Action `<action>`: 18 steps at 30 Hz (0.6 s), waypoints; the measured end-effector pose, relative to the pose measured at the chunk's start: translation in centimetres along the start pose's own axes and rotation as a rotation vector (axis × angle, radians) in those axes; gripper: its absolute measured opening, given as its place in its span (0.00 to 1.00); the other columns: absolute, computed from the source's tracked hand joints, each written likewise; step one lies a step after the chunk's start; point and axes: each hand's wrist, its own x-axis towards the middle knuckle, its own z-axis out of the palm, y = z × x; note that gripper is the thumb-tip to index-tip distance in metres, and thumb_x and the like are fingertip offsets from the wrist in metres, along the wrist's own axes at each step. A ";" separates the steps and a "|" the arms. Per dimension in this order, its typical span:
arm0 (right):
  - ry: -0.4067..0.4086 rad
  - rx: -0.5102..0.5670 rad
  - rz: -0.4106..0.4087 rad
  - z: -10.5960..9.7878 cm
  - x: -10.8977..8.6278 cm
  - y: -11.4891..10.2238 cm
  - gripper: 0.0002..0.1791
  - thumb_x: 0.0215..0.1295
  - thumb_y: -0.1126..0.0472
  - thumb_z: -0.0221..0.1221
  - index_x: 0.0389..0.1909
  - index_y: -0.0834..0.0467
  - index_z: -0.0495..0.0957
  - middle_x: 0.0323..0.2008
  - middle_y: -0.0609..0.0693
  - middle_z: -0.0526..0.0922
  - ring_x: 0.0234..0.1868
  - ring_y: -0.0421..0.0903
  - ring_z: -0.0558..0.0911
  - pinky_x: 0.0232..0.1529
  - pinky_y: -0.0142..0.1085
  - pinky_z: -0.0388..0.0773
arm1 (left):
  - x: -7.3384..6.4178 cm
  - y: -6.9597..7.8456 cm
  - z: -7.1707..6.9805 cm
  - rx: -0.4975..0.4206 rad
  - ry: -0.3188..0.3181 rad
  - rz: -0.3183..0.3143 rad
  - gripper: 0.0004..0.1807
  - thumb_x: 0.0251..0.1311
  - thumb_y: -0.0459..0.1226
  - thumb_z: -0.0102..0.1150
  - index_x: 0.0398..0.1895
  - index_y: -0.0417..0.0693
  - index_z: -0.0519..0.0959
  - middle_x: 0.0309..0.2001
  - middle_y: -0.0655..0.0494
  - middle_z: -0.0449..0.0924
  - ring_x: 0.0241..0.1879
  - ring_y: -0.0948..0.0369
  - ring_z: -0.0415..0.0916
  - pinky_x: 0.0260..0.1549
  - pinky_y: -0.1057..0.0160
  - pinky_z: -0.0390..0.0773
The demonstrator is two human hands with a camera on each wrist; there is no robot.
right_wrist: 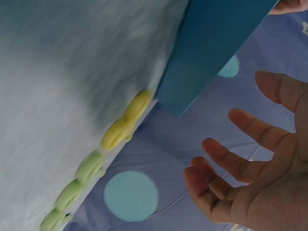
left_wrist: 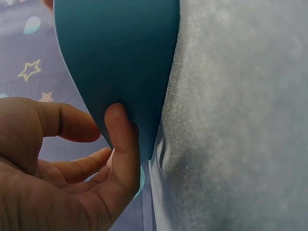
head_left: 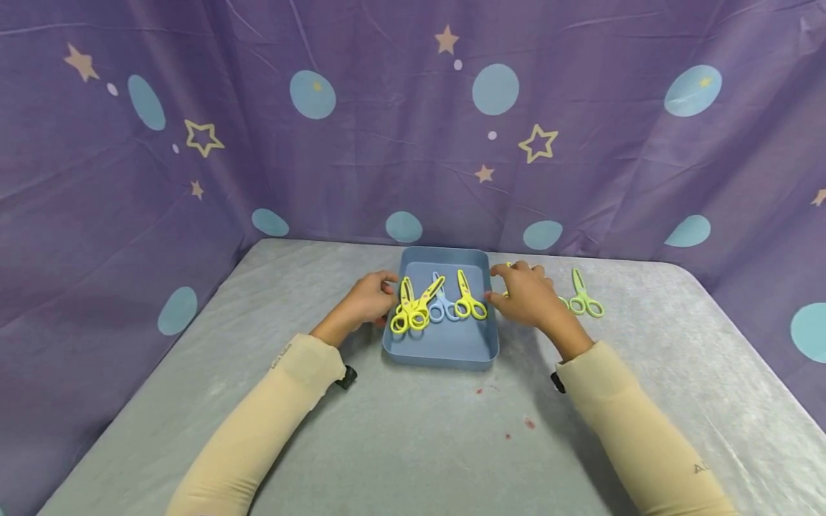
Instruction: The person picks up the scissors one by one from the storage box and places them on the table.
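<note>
A blue-grey plastic tray (head_left: 442, 351) sits on the table between my hands. Inside lie yellow scissors (head_left: 400, 315), crossed over other yellow ones at the left, blue scissors (head_left: 442, 304) in the middle and yellow scissors (head_left: 470, 304) at the right. My left hand (head_left: 371, 297) is at the tray's left side; in the left wrist view a bent finger (left_wrist: 122, 144) touches the outer wall. On the other side my right hand (head_left: 525, 294) hovers by the right wall, fingers spread and loosely bent, holding nothing. It partly hides more yellow scissors (head_left: 508, 265).
Light green scissors (head_left: 584, 301) lie on the grey-covered table (head_left: 413, 444), right of my right hand; another green handle (head_left: 564, 302) shows beside them. A purple patterned curtain (head_left: 400, 179) hangs along the table's far edge and sides. Small red marks (head_left: 529, 423) spot the cover in front.
</note>
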 end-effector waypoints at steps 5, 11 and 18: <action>0.019 -0.022 -0.040 0.2 -0.2 -1.9 0.31 0.70 0.47 0.63 0.69 0.56 0.75 0.62 0.67 0.74 0.57 0.70 0.71 0.55 0.66 0.70 | -0.1 0.1 0.0 0.000 -0.004 0.002 0.32 0.69 0.31 0.51 0.77 0.45 0.63 0.57 0.46 0.69 0.36 0.53 0.77 0.32 0.52 0.86; 0.029 -0.013 -0.101 0.8 -0.3 -3.7 0.30 0.69 0.47 0.65 0.68 0.54 0.76 0.61 0.66 0.75 0.57 0.69 0.72 0.53 0.67 0.69 | -0.1 0.0 0.0 0.001 -0.006 -0.003 0.32 0.69 0.31 0.51 0.77 0.45 0.63 0.58 0.45 0.68 0.35 0.53 0.77 0.32 0.52 0.86; -0.018 -0.068 -0.159 2.0 0.0 -5.8 0.32 0.69 0.45 0.65 0.70 0.53 0.75 0.60 0.63 0.76 0.55 0.67 0.74 0.51 0.62 0.73 | 0.0 -0.1 0.0 -0.002 -0.001 0.000 0.32 0.69 0.31 0.52 0.77 0.45 0.63 0.58 0.45 0.68 0.37 0.51 0.78 0.32 0.51 0.86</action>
